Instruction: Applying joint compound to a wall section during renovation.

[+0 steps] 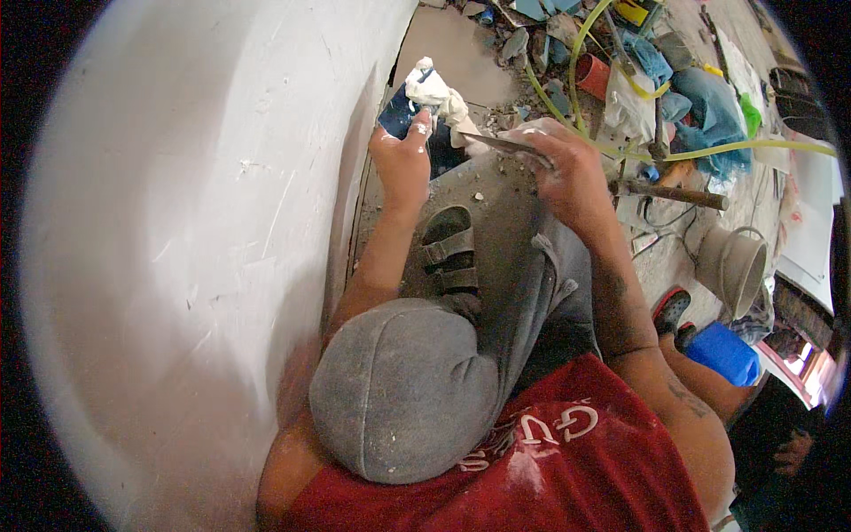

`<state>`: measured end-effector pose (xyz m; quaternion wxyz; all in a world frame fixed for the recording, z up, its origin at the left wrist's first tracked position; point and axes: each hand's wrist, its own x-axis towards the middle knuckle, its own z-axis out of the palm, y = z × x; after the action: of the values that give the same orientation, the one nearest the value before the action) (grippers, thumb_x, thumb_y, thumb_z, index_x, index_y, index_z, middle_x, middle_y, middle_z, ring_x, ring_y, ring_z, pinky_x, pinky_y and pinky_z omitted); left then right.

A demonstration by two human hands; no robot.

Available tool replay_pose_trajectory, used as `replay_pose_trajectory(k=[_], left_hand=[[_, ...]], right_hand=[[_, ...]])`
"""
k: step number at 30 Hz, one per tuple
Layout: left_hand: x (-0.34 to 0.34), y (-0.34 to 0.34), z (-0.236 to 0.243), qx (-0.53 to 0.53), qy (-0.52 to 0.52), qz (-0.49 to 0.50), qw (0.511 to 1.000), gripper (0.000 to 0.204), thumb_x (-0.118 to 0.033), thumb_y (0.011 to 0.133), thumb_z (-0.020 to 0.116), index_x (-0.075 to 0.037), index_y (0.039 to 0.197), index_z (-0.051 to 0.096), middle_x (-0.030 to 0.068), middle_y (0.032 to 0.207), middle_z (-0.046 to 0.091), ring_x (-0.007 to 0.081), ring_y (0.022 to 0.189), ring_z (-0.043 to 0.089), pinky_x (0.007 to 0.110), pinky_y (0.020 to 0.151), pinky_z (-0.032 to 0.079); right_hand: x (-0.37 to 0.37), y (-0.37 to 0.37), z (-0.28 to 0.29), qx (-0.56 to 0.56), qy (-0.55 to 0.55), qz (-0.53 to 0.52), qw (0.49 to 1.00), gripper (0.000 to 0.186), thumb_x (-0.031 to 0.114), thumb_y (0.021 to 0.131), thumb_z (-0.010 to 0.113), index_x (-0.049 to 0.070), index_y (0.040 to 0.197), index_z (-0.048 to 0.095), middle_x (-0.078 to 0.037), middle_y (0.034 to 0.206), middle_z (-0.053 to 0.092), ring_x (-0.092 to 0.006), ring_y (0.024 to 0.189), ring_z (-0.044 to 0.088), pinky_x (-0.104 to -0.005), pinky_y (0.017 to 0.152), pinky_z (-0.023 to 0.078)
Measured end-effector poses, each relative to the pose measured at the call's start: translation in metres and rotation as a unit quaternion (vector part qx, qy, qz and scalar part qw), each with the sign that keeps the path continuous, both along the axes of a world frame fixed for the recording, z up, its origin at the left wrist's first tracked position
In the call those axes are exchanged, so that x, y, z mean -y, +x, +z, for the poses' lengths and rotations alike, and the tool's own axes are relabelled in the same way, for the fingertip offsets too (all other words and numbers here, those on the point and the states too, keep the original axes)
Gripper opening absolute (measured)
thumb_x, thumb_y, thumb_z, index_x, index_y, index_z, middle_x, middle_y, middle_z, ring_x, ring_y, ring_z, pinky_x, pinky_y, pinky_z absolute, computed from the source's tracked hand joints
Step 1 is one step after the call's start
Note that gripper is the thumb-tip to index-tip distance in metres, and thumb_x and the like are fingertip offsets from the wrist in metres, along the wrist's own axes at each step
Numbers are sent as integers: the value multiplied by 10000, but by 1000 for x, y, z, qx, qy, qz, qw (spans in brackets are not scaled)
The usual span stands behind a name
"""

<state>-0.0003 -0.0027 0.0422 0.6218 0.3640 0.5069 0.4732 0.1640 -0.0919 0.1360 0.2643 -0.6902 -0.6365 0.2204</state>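
Above the floor [492, 217], right hand [567, 164] partly hides blade [507, 144].

We see white paste [429, 87] against a dark blue sheet [396, 113], with white smears on the left hand [406, 155] and a dark grey blade [501, 144]. Beside these we find a whitish wall [177, 222] marked by grey patches and pale scratches. We note plain grey trousers [403, 390] flecked with white, and a deep red shirt [607, 470] bearing white lettering and a chalky smudge. Farther off we pick out a yellow-green hose [753, 144], a red cylinder [592, 76], blue plastic [714, 111], an off-white bucket [731, 266] and a black shoe [671, 309] edged red.
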Motion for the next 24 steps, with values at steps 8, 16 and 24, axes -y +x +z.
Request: replay_pose_trajectory(k=[8, 16, 24], left_hand=[[-5, -7, 15, -32, -48, 18, 998, 142, -92, 760, 658, 14, 841, 608, 31, 733, 606, 94, 596, 539, 253, 553, 441], [2, -7, -10, 129, -164, -32, 977, 187, -45, 763, 628, 18, 937, 599, 46, 817, 616, 128, 687, 597, 277, 560, 484], [-3, -9, -6, 170, -207, -38, 963, 154, -28, 766, 620, 0, 918, 622, 36, 806, 623, 118, 651, 602, 257, 565, 477]], right_hand=[[-7, 36, 15, -228, -11, -222, 948, 205, 117, 757, 655, -8, 916, 622, -46, 801, 649, -112, 705, 587, -252, 667, 465], [-18, 62, -4, -276, 28, -232, 932, 224, 141, 792, 624, 1, 959, 572, -8, 787, 590, -91, 693, 531, -238, 632, 437], [-28, 72, -7, -518, 78, -198, 828, 318, 116, 810, 572, 14, 1101, 497, -33, 948, 578, -122, 824, 554, -269, 775, 448]])
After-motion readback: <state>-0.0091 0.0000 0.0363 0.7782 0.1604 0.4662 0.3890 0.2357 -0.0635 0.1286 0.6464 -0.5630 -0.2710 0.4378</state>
